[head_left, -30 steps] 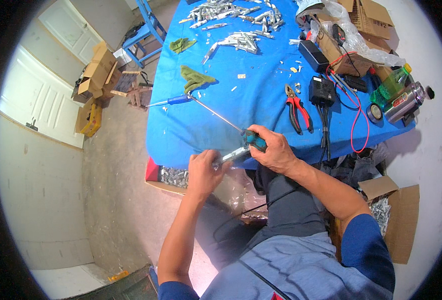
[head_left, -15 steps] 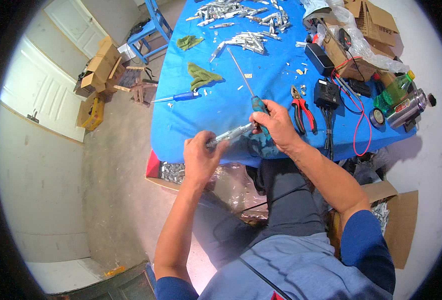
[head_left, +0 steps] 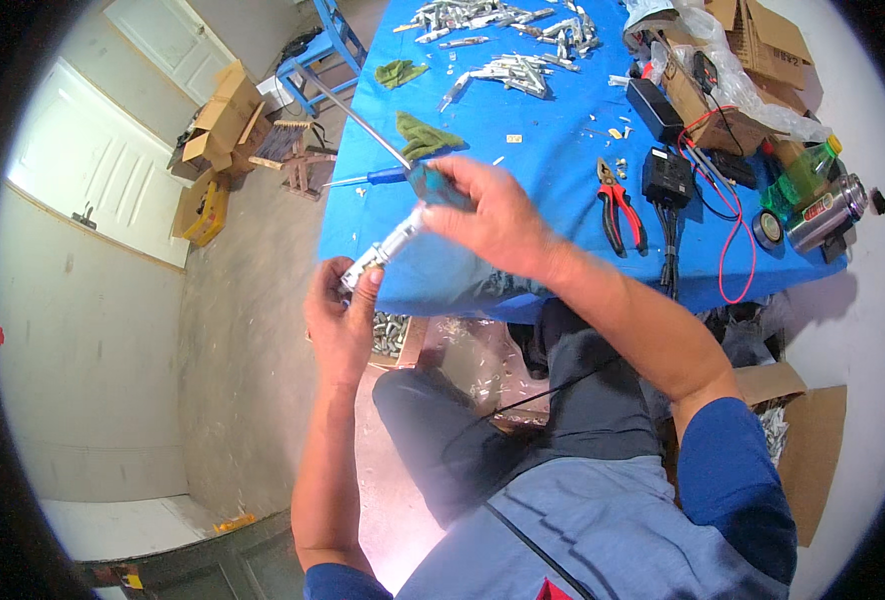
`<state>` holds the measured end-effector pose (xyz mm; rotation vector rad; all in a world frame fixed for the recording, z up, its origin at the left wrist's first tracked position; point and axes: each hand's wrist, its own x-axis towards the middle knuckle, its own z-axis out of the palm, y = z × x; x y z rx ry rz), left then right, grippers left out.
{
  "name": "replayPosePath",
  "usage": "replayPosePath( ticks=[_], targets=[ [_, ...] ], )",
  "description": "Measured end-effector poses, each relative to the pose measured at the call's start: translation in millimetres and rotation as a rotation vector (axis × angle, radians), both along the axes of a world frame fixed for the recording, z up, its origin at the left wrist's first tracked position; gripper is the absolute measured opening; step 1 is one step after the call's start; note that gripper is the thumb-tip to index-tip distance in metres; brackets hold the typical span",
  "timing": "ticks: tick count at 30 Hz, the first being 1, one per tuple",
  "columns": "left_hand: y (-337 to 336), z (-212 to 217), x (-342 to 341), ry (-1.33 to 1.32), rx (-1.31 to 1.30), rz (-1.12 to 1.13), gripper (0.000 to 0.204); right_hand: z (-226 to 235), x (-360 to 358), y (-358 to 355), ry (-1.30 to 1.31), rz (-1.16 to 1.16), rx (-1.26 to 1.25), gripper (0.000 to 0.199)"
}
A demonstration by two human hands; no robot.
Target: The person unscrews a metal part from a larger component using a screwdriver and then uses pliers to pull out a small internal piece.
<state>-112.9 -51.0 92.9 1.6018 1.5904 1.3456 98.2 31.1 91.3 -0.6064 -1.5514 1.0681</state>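
My left hand (head_left: 341, 318) is closed around the lower end of a slim, silvery metal part (head_left: 391, 245), which slants up and to the right at the table's near left corner. My right hand (head_left: 498, 212) grips a screwdriver by its teal handle (head_left: 441, 186). Its long shaft (head_left: 363, 122) points up and left, past the table edge. The right fingers meet the upper end of the metal part, and contact details there are hidden. Just beyond the hands lies a blue-handled screwdriver (head_left: 383, 177), partly covered, next to a green cloth (head_left: 425, 136).
Piles of similar metal parts (head_left: 513, 72) lie at the far side of the blue-covered table. Red-and-black pliers (head_left: 620, 208), a black adapter (head_left: 666, 178), a steel flask (head_left: 831, 213) and a green bottle (head_left: 801, 178) occupy the right. Below the edge sits a box of small metal pieces (head_left: 395, 338).
Both hands have moved left with the part and the screwdriver. The part slants more steeply, and the screwdriver's shaft has swung further left. The view has shifted slightly.
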Motion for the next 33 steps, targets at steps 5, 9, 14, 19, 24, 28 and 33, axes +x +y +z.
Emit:
replayPosePath(
  ticks=[5, 9, 14, 19, 24, 28, 33],
  targets=[
    [5, 14, 19, -0.097, 0.041, -0.003, 0.031, 55, 17, -7, 0.067, 0.127, -0.163, 0.031],
    [25, -30, 52, -0.137, -0.059, -0.025, 0.029, 11, 42, 1, -0.094, -0.057, -0.218, 0.038],
    [51, -91, 81, 0.049, -0.071, -0.107, 0.034, -64, 83, 18, -0.277, -0.203, -0.194, 0.038],
    [65, -106, 73, 0.455, 0.056, -0.122, 0.035, -73, 93, 6, -0.476, -0.382, -0.353, 0.039],
    [61, -112, 76, 0.563, 0.207, -0.105, 0.031, -43, 138, -43, -0.455, -0.245, -0.578, 0.042],
    [52, -115, 83, 0.583, 0.252, -0.034, 0.027, -20, 169, -98, -0.337, -0.054, -0.712, 0.048],
    [52, -118, 83, 0.590, 0.254, -0.038, 0.026, -15, 179, -137, -0.275, 0.030, -0.895, 0.052]
  ],
)
